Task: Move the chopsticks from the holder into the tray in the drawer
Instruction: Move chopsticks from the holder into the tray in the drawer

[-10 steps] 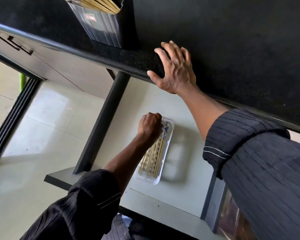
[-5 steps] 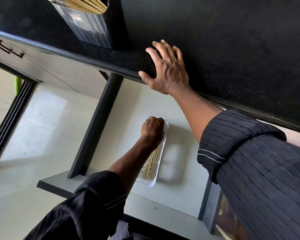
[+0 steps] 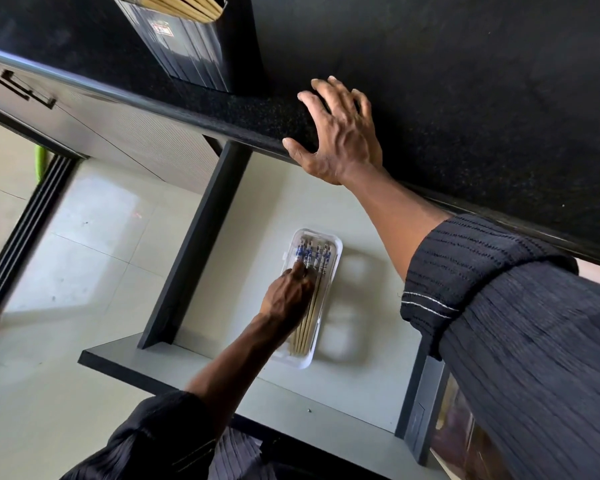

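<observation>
Since half a second ago the left hand (image 3: 288, 292) has drawn back along the tray (image 3: 336, 249), uncovering the blue-patterned ends of the chopsticks (image 3: 314, 289) that it hid before; the right hand (image 3: 340, 133) has not shifted.

From the head camera, the left hand reaches down into the open drawer (image 3: 361, 386), fingers loosely curled with the tips touching the chopsticks near their patterned ends; whether it grips any of them I cannot tell. The chopsticks lie side by side, lengthwise, in the clear tray, which sits on the pale drawer floor. The right hand lies spread and flat on the edge of the black countertop (image 3: 465, 98), holding nothing. Further back on the countertop stands the dark holder (image 3: 187, 46), with more wooden chopsticks (image 3: 184, 5) showing at its top.
</observation>
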